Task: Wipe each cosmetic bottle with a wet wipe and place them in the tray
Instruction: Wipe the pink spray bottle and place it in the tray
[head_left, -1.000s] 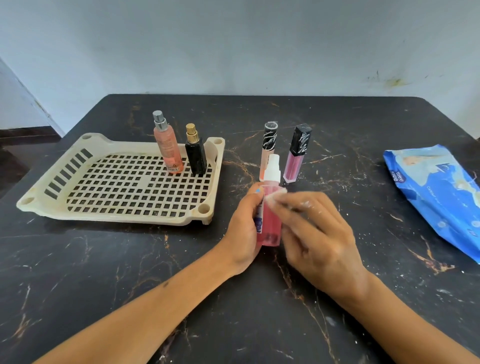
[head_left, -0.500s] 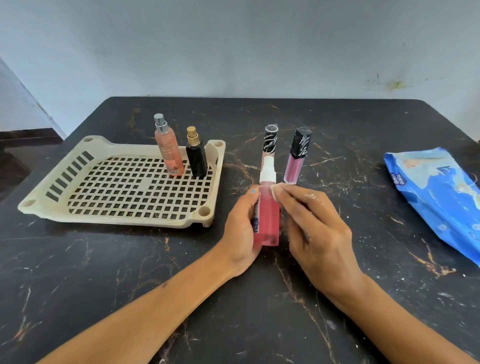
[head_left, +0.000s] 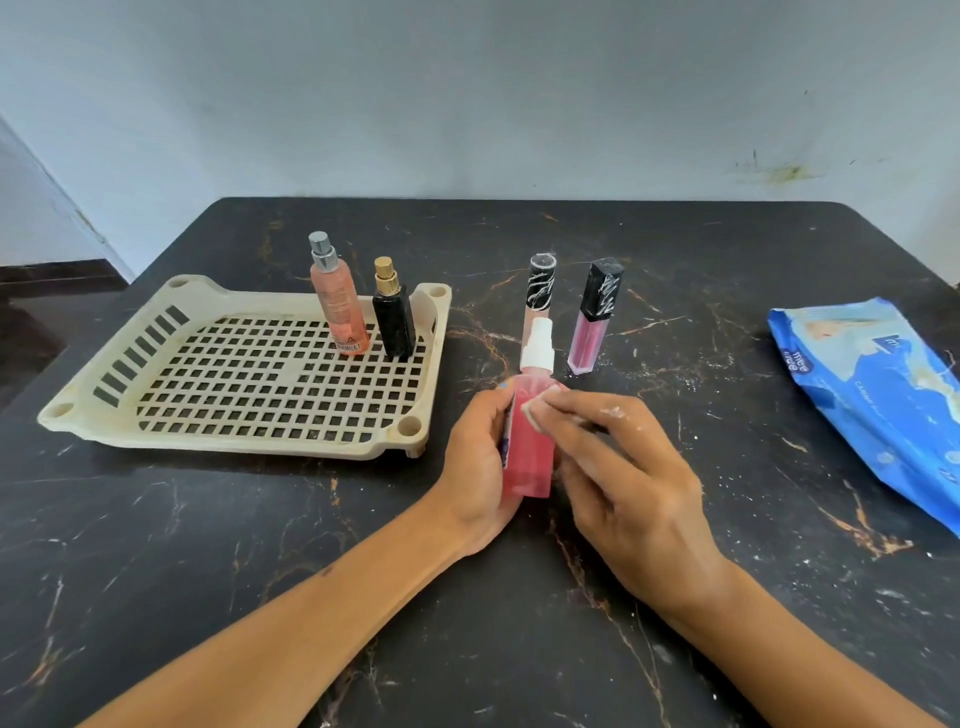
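Observation:
A pink spray bottle (head_left: 530, 457) with a white pump top stands upright at the table's middle, gripped from the left by my left hand (head_left: 480, 467). My right hand (head_left: 623, 478) pinches a small white wet wipe (head_left: 531, 410) against the bottle's upper right side. A cream slotted tray (head_left: 234, 384) lies to the left; a peach spray bottle (head_left: 340, 306) and a black bottle with a gold cap (head_left: 394, 317) stand in its far right corner. Behind the held bottle stand a pale tube with a black patterned cap (head_left: 540, 291) and a pink lip gloss tube (head_left: 592, 322).
A blue pack of wet wipes (head_left: 872, 384) lies at the right edge of the dark marble table (head_left: 208, 545). White specks dot the surface near the tubes. A pale wall runs behind the table's far edge.
The wipe in my right hand has shifted from the bottle's shoulder down onto its upper side. The bottle stays held in my left hand in about the same spot.

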